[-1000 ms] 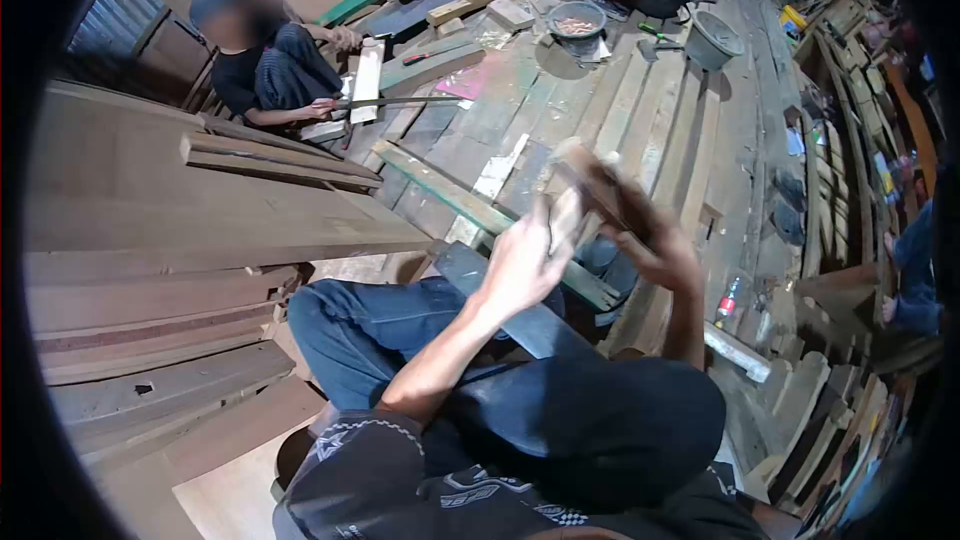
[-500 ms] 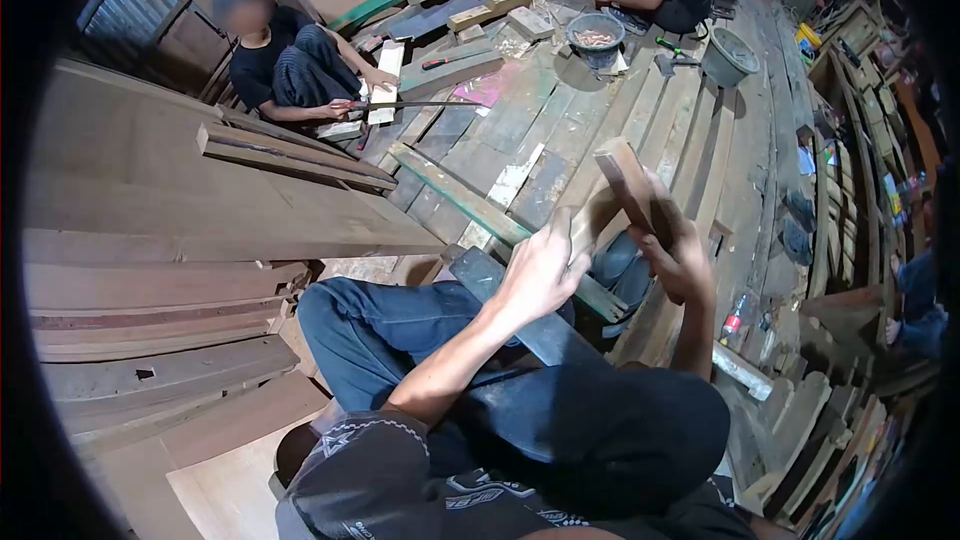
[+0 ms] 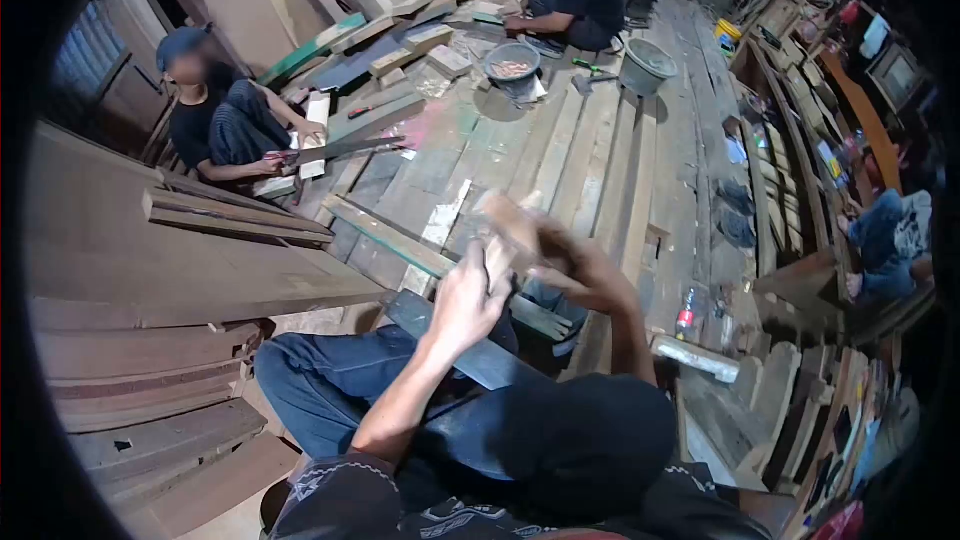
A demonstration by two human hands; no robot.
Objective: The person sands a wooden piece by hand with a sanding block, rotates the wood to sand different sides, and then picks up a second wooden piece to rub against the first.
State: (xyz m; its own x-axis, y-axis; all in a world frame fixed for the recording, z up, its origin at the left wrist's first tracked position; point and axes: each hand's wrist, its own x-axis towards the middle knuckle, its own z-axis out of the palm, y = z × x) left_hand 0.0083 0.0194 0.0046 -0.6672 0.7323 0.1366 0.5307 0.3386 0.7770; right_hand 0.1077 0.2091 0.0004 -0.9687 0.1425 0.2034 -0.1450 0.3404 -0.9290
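My right hand point(image 3: 585, 265) is closed round a brown wooden block point(image 3: 508, 220), which is blurred by motion and tilted, its end up and to the left. Close beside it, my left hand point(image 3: 468, 292) has its fingers wrapped round the lower part of the wood; whether this is the same piece or a second one, I cannot tell. Both hands are raised above my lap. Below them, a flat dark board point(image 3: 470, 342) lies slanting across my crossed legs.
At the left a seated person point(image 3: 225, 115) holds a saw point(image 3: 350, 148) on a pale board. Another person point(image 3: 580, 0) crouches at the top, near a bucket of wood bits point(image 3: 511, 64) and a grey bucket point(image 3: 648, 66). A red-labelled bottle point(image 3: 686, 312) stands at right.
The scene has shifted left in the view. The wooden block has tipped from nearly upright to a flatter slant, and both hands have moved with it. The seated person's saw has shifted.
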